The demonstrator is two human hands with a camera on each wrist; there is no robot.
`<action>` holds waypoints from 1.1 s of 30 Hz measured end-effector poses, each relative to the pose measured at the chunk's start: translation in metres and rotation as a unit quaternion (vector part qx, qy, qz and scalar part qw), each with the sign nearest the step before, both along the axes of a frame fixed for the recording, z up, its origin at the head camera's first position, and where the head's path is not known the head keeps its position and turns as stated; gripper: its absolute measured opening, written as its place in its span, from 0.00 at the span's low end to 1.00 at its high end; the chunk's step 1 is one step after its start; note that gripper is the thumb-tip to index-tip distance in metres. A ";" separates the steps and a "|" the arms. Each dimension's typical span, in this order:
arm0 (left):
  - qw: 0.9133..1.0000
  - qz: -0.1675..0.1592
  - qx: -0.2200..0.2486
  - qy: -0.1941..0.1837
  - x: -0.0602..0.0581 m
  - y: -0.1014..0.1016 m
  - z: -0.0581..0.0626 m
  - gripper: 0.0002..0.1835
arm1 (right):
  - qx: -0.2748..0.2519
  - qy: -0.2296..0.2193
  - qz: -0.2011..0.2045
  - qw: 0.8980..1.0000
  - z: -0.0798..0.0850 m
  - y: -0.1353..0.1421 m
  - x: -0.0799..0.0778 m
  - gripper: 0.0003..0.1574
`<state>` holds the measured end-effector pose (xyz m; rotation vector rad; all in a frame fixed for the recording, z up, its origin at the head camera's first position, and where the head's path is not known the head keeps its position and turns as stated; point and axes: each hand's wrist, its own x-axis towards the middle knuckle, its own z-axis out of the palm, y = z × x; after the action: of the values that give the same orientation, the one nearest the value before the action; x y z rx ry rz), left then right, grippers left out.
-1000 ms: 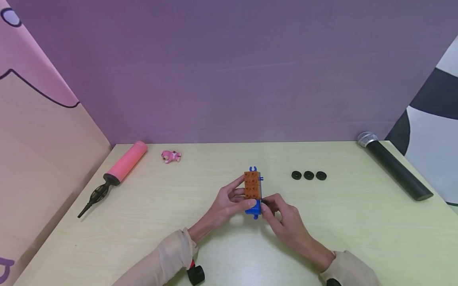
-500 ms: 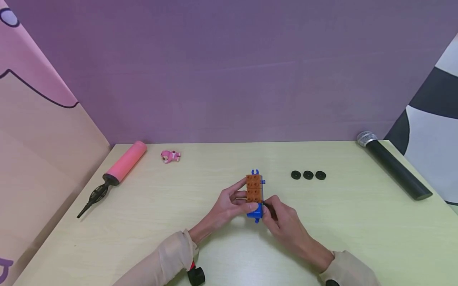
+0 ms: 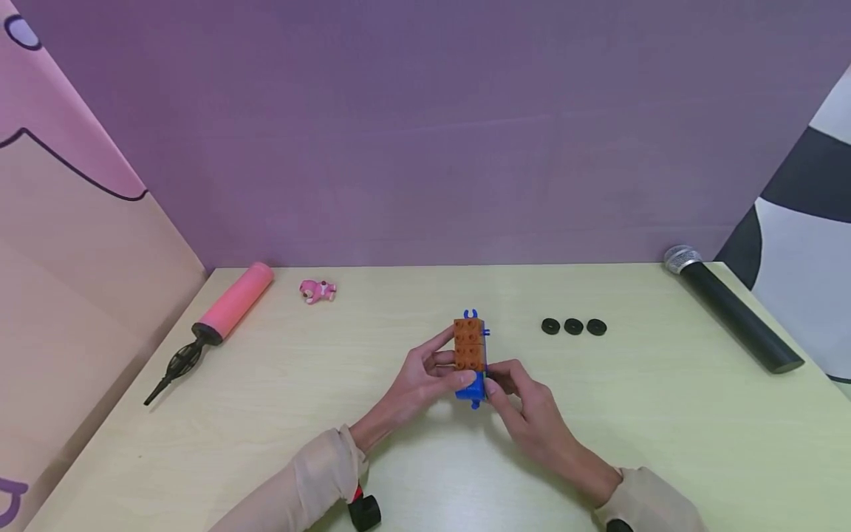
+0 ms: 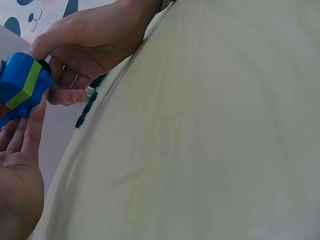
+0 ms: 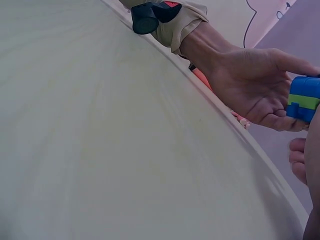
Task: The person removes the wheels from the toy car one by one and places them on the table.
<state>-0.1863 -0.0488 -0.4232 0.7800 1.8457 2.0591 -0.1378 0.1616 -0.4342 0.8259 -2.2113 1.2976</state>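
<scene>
A block-built toy wagon (image 3: 469,346) is held above the table in the head view. Its top is orange and studded, its body blue, with a small hook at the far end and a peg on the right side. My left hand (image 3: 422,378) grips it from the left, thumb over the blue near end. At the near right side is my right hand (image 3: 532,414), its thumb and fingers pinching a small black wheel (image 4: 45,67) against the wagon. The left wrist view shows this wheel only partly; a lime-green band runs across the blue body there.
Three black wheels (image 3: 574,326) lie in a row right of the hands. A pink hand pump (image 3: 237,301) and a small pink bear figure (image 3: 318,291) lie at left. A black microphone (image 3: 738,314) rests along the right edge.
The wagon and both hands appeared slightly lower half a second ago and now sit a little higher, about as one second ago. The right fingertips shifted slightly at the wagon's side.
</scene>
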 end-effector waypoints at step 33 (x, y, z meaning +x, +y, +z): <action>1.000 -0.018 -0.017 -0.018 0.002 0.000 0.000 0.53 | 0.004 -0.017 0.015 1.000 0.003 0.003 0.001 0.11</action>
<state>-0.1841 -0.0492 -0.4234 0.7581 1.8293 2.0002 -0.1365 0.1643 -0.4314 0.8479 -2.2397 1.3269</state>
